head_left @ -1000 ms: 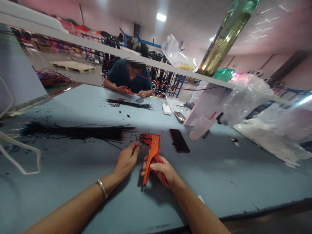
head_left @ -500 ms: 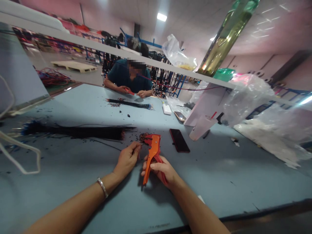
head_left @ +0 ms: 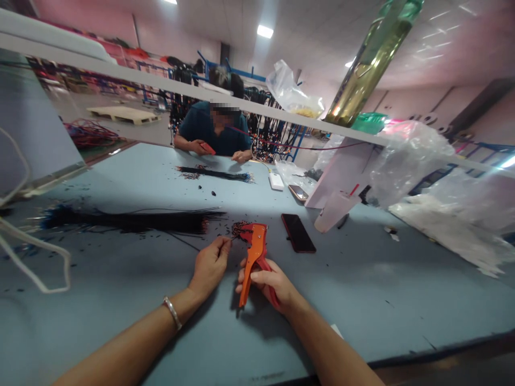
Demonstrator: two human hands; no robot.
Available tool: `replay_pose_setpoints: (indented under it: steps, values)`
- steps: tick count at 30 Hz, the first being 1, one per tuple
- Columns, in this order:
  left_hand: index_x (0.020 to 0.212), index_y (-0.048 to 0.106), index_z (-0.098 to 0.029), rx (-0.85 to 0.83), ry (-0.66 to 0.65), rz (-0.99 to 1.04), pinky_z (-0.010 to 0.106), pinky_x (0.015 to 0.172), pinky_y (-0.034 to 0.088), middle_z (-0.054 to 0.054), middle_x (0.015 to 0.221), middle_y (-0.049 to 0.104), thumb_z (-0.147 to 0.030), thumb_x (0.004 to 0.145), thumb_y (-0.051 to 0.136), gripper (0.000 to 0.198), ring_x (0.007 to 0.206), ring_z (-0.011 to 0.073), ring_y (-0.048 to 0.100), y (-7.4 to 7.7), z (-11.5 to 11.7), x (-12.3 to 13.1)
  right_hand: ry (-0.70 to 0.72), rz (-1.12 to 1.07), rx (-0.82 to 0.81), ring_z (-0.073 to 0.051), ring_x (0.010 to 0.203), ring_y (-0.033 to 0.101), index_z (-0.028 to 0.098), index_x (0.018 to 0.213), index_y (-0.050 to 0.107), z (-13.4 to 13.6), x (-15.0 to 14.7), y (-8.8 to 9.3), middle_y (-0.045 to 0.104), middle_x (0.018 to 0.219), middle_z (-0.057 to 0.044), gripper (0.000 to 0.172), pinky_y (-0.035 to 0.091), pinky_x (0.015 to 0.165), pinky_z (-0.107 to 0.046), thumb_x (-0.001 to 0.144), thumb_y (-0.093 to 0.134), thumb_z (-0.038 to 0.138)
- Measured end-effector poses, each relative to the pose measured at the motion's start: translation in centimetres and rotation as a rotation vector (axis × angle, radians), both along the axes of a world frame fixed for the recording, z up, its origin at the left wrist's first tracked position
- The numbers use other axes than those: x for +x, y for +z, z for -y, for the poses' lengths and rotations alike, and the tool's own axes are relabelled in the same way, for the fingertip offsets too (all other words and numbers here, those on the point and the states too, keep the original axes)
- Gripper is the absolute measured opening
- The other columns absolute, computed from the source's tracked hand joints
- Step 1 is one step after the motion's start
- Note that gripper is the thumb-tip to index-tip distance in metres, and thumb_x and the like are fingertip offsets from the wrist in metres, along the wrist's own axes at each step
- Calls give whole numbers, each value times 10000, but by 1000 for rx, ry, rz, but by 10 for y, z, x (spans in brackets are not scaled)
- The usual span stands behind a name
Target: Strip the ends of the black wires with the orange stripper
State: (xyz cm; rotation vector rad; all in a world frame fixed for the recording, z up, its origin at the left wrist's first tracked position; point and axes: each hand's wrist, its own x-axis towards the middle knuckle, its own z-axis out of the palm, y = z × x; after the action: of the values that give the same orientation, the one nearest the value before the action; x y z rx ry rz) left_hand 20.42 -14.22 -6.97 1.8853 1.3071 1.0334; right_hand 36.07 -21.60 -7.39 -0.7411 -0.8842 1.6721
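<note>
A worker's right hand (head_left: 277,287) is clasping the handles of orange-and-red pliers (head_left: 256,245), while the left hand (head_left: 210,265) is tightly pinching a thin black wire (head_left: 185,242) near their jaws. Dark scraps (head_left: 238,228) are lying close by. On the blue table (head_left: 374,300), a bundle of black wires (head_left: 137,221) is stretching to the left, a phone (head_left: 298,233) is resting to the right, and a person (head_left: 197,128) opposite is holding a red tool (head_left: 207,148).
</note>
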Motion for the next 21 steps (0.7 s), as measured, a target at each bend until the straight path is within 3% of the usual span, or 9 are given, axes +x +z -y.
replay_pose_setpoints:
  steps: [21]
  values:
    - [743,624,-174,-27,1,42,250,625,428,15,671,643,-443,821,430,341,660,179,567,9,-6,1,-78,-60,67,-212,639,673,124,967,560,-8,-8,-5,659,781,-49,347,558,566,-343,677,705,248]
